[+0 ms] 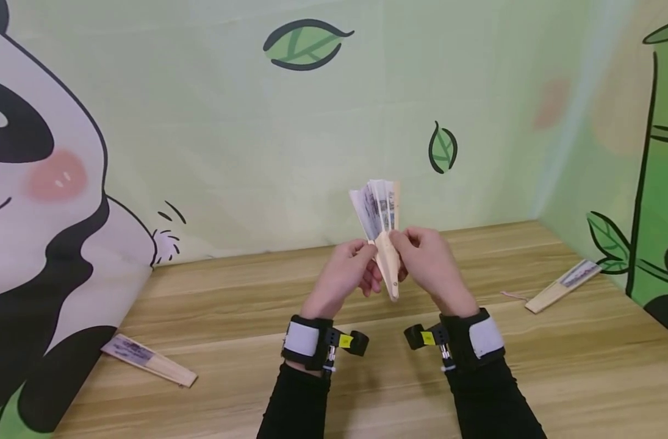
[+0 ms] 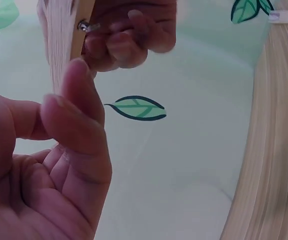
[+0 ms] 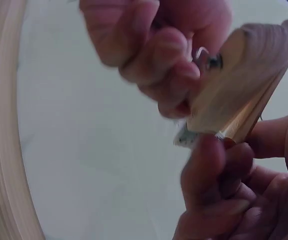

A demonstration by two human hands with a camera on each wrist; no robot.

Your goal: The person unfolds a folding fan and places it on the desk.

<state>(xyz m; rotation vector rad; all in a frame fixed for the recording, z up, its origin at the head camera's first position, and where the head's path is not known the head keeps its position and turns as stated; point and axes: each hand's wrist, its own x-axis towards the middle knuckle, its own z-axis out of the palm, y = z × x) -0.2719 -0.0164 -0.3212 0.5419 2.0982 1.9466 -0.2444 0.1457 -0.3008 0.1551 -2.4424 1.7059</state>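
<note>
A partly spread folding fan (image 1: 387, 256) is held up above the wooden table, its pivot end pointing down and its printed leaf at the top. My left hand (image 1: 344, 271) pinches the fan's left side between thumb and fingers. On the other side, my right hand (image 1: 429, 262) grips the right edge, thumb in front. The right wrist view shows the fan's wooden ribs (image 3: 234, 85) between both hands, with the metal pivot (image 3: 214, 61) near the left hand's fingers. In the left wrist view the pivot (image 2: 85, 26) shows beside the right hand's curled fingers.
A folded fan (image 1: 149, 361) lies on the table (image 1: 229, 317) at the left. Another folded fan (image 1: 564, 285), with a pink cord, lies at the right. Behind the table rises a green printed backdrop (image 1: 246, 134) with a panda and leaves.
</note>
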